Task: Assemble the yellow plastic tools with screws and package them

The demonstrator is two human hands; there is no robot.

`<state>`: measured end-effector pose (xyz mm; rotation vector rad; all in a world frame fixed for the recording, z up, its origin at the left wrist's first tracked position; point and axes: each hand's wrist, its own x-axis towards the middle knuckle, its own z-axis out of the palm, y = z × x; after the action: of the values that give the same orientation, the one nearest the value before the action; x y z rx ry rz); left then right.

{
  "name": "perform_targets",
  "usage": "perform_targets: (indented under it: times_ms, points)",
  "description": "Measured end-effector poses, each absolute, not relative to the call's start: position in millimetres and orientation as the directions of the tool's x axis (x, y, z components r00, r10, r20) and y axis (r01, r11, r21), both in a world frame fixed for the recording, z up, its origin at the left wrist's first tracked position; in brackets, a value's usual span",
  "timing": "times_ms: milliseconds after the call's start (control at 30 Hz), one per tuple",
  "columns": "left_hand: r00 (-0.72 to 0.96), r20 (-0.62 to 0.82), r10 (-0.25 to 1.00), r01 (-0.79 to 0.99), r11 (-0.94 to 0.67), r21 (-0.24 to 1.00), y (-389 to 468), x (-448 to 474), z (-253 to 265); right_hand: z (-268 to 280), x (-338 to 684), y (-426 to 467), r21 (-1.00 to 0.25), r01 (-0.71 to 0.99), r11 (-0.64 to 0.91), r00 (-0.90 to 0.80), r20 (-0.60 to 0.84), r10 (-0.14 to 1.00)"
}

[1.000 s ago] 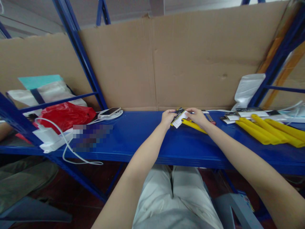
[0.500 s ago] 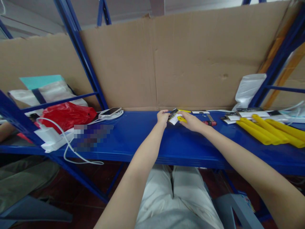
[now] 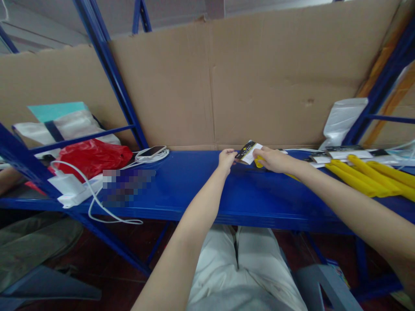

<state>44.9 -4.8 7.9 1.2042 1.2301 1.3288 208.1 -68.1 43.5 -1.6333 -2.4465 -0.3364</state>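
A small black-and-white printed card (image 3: 248, 152) is held tilted just above the blue shelf, between my two hands. My left hand (image 3: 226, 160) is closed, pinching the card's left edge. At the card's right side, my right hand (image 3: 274, 159) is closed round a yellow piece (image 3: 258, 161), its fingers also against the card. Most of that piece is hidden by the hand. Another bit of yellow (image 3: 293, 176) shows under my right wrist; whether it belongs to the same piece I cannot tell.
Several yellow tubes (image 3: 359, 179) lie on the blue shelf (image 3: 194, 185) at the right, beside stacked cards (image 3: 348, 152). To the left are a phone (image 3: 154, 151), a red plastic bag (image 3: 94, 155) and a white power strip (image 3: 76, 196). A cardboard sheet (image 3: 259, 82) stands behind.
Both hands have moved slightly right with the card. The card has turned to show more of its printed face, and my right hand has shifted outward along it.
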Motion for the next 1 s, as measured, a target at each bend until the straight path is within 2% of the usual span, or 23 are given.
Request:
perform_targets:
  times_ms: [200, 300, 400, 467, 533, 633, 700, 800, 867, 1000]
  points:
    - [-0.088, 0.102, 0.991, 0.104, -0.093, 0.990, -8.5, 46.3, 6.1, 74.3, 275.3, -81.1, 0.215, 0.969, 0.125, -0.169, 0.203, 0.964]
    - [-0.096, 0.102, 0.990, 0.139, -0.088, 0.986, -6.6, 45.4, 5.1, 88.7, 324.3, -87.8, 0.240, 0.970, -0.048, 0.003, 0.187, 0.982]
    - [-0.090, 0.103, 0.991, 0.153, -0.089, 0.984, -5.1, 45.2, 5.1, 98.9, 373.2, -94.9, 0.178, 0.951, -0.253, 0.237, 0.107, 0.966]
    - [-0.083, 0.105, 0.991, 0.158, -0.091, 0.983, -5.0, 46.1, 5.0, 100.4, 402.5, -99.5, 0.102, 0.892, -0.440, 0.438, 0.040, 0.898]
    - [-0.072, 0.106, 0.992, 0.172, -0.093, 0.981, -5.5, 47.8, 4.4, 96.7, 427.5, -103.9, 0.026, 0.843, -0.537, 0.537, 0.010, 0.844]
    - [-0.053, 0.111, 0.992, 0.205, -0.098, 0.974, -6.8, 51.0, 3.1, 84.2, 452.9, -109.0, -0.097, 0.817, -0.569, 0.575, 0.060, 0.816]
    - [-0.045, 0.117, 0.992, 0.218, -0.104, 0.970, -8.0, 52.7, 2.7, 74.8, 460.4, -110.9, -0.192, 0.797, -0.573, 0.590, 0.044, 0.806]
    - [-0.039, 0.122, 0.992, 0.218, -0.111, 0.970, -9.9, 53.5, 3.1, 62.8, 461.2, -110.1, -0.242, 0.783, -0.573, 0.598, 0.036, 0.801]
    - [-0.037, 0.123, 0.992, 0.210, -0.113, 0.971, -10.9, 53.4, 3.6, 56.3, 459.5, -107.0, -0.187, 0.828, -0.529, 0.548, 0.070, 0.833]
    - [-0.033, 0.117, 0.993, 0.209, -0.108, 0.972, -11.5, 53.8, 3.5, 48.0, 457.5, -97.6, 0.061, 0.904, -0.423, 0.412, 0.134, 0.901]
